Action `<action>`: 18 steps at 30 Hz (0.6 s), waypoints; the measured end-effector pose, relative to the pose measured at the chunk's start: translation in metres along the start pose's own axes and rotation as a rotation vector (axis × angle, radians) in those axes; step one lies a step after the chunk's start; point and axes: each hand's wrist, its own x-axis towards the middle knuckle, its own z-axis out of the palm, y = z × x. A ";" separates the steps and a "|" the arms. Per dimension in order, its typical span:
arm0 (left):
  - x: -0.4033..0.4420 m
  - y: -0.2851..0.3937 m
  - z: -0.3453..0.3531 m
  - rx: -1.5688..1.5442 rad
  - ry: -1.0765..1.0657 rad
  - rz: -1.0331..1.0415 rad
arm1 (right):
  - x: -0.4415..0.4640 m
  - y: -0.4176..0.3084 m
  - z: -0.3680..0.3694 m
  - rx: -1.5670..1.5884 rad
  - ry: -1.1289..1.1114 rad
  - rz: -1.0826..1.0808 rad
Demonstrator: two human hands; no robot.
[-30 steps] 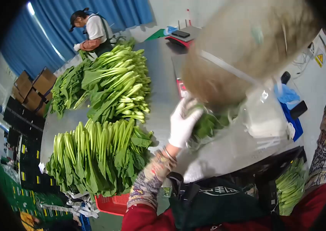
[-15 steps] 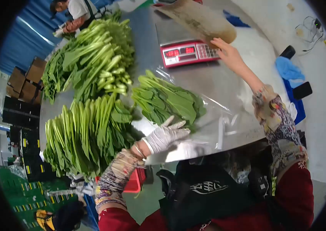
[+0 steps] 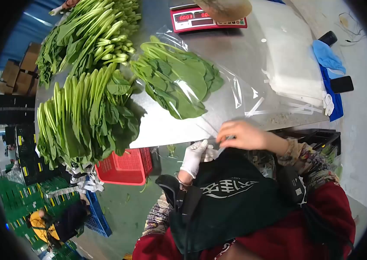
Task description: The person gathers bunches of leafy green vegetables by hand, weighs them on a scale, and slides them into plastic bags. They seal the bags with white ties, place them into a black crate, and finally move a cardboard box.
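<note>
My left hand (image 3: 197, 157), in a white glove, is closed at the table's front edge, pinching a translucent plastic strip (image 3: 219, 151). Just right of it, my bare right hand (image 3: 245, 136) curls its fingers over the strip's upper end. Whether the strip is part of a bag I cannot tell. Beyond both hands lies a bunch of leafy greens (image 3: 179, 80) in a clear plastic bag (image 3: 235, 93), stems pointing away to the left. Neither hand touches the leaves.
Two large heaps of greens, a near one (image 3: 86, 117) and a far one (image 3: 101, 39), cover the left. A red-framed scale (image 3: 209, 27) sits at the back under a brown-stained pan (image 3: 229, 9). White plastic sheets (image 3: 289, 56) and loose strips (image 3: 255, 107) lie right. A red basket (image 3: 125, 167) stands below.
My right hand has left the scale and come down to the table's front edge. My left hand has let go of the bagged greens and drawn back beside it. The view has shifted.
</note>
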 end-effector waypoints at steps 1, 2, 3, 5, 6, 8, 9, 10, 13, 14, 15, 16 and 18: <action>-0.001 0.000 0.001 0.020 0.008 0.018 | 0.000 0.005 0.015 -0.039 -0.013 -0.114; -0.003 0.001 0.001 0.040 0.015 0.034 | -0.001 0.008 0.027 -0.112 -0.049 -0.127; -0.004 0.004 0.003 0.062 0.021 0.052 | 0.000 0.009 0.034 -0.191 -0.052 -0.167; -0.011 0.013 0.012 0.072 0.066 0.065 | 0.003 0.011 0.043 -0.358 -0.052 -0.244; -0.012 0.016 0.013 0.069 0.076 0.040 | 0.003 0.006 0.044 -0.375 -0.056 -0.228; -0.010 0.014 0.006 0.061 0.057 0.007 | -0.006 0.000 0.038 -0.341 -0.035 -0.218; -0.012 0.016 0.003 0.083 0.087 -0.024 | -0.011 -0.003 0.034 -0.327 -0.023 -0.213; -0.015 0.018 0.000 0.102 0.117 -0.055 | -0.020 -0.004 0.030 -0.323 -0.019 -0.218; -0.025 0.012 -0.038 0.213 0.074 -0.111 | -0.080 0.013 0.019 -0.531 0.039 -0.136; -0.032 0.013 -0.052 0.308 0.090 -0.122 | -0.114 0.026 0.021 -0.683 -0.110 0.006; -0.043 0.017 -0.069 0.286 -0.002 -0.141 | -0.151 0.044 0.040 -0.918 -0.539 0.268; -0.050 0.014 -0.092 0.220 -0.090 -0.125 | -0.156 0.043 0.034 -0.873 -0.554 0.311; -0.060 0.004 -0.135 0.389 0.077 -0.026 | -0.163 0.033 0.020 -0.779 -0.583 0.389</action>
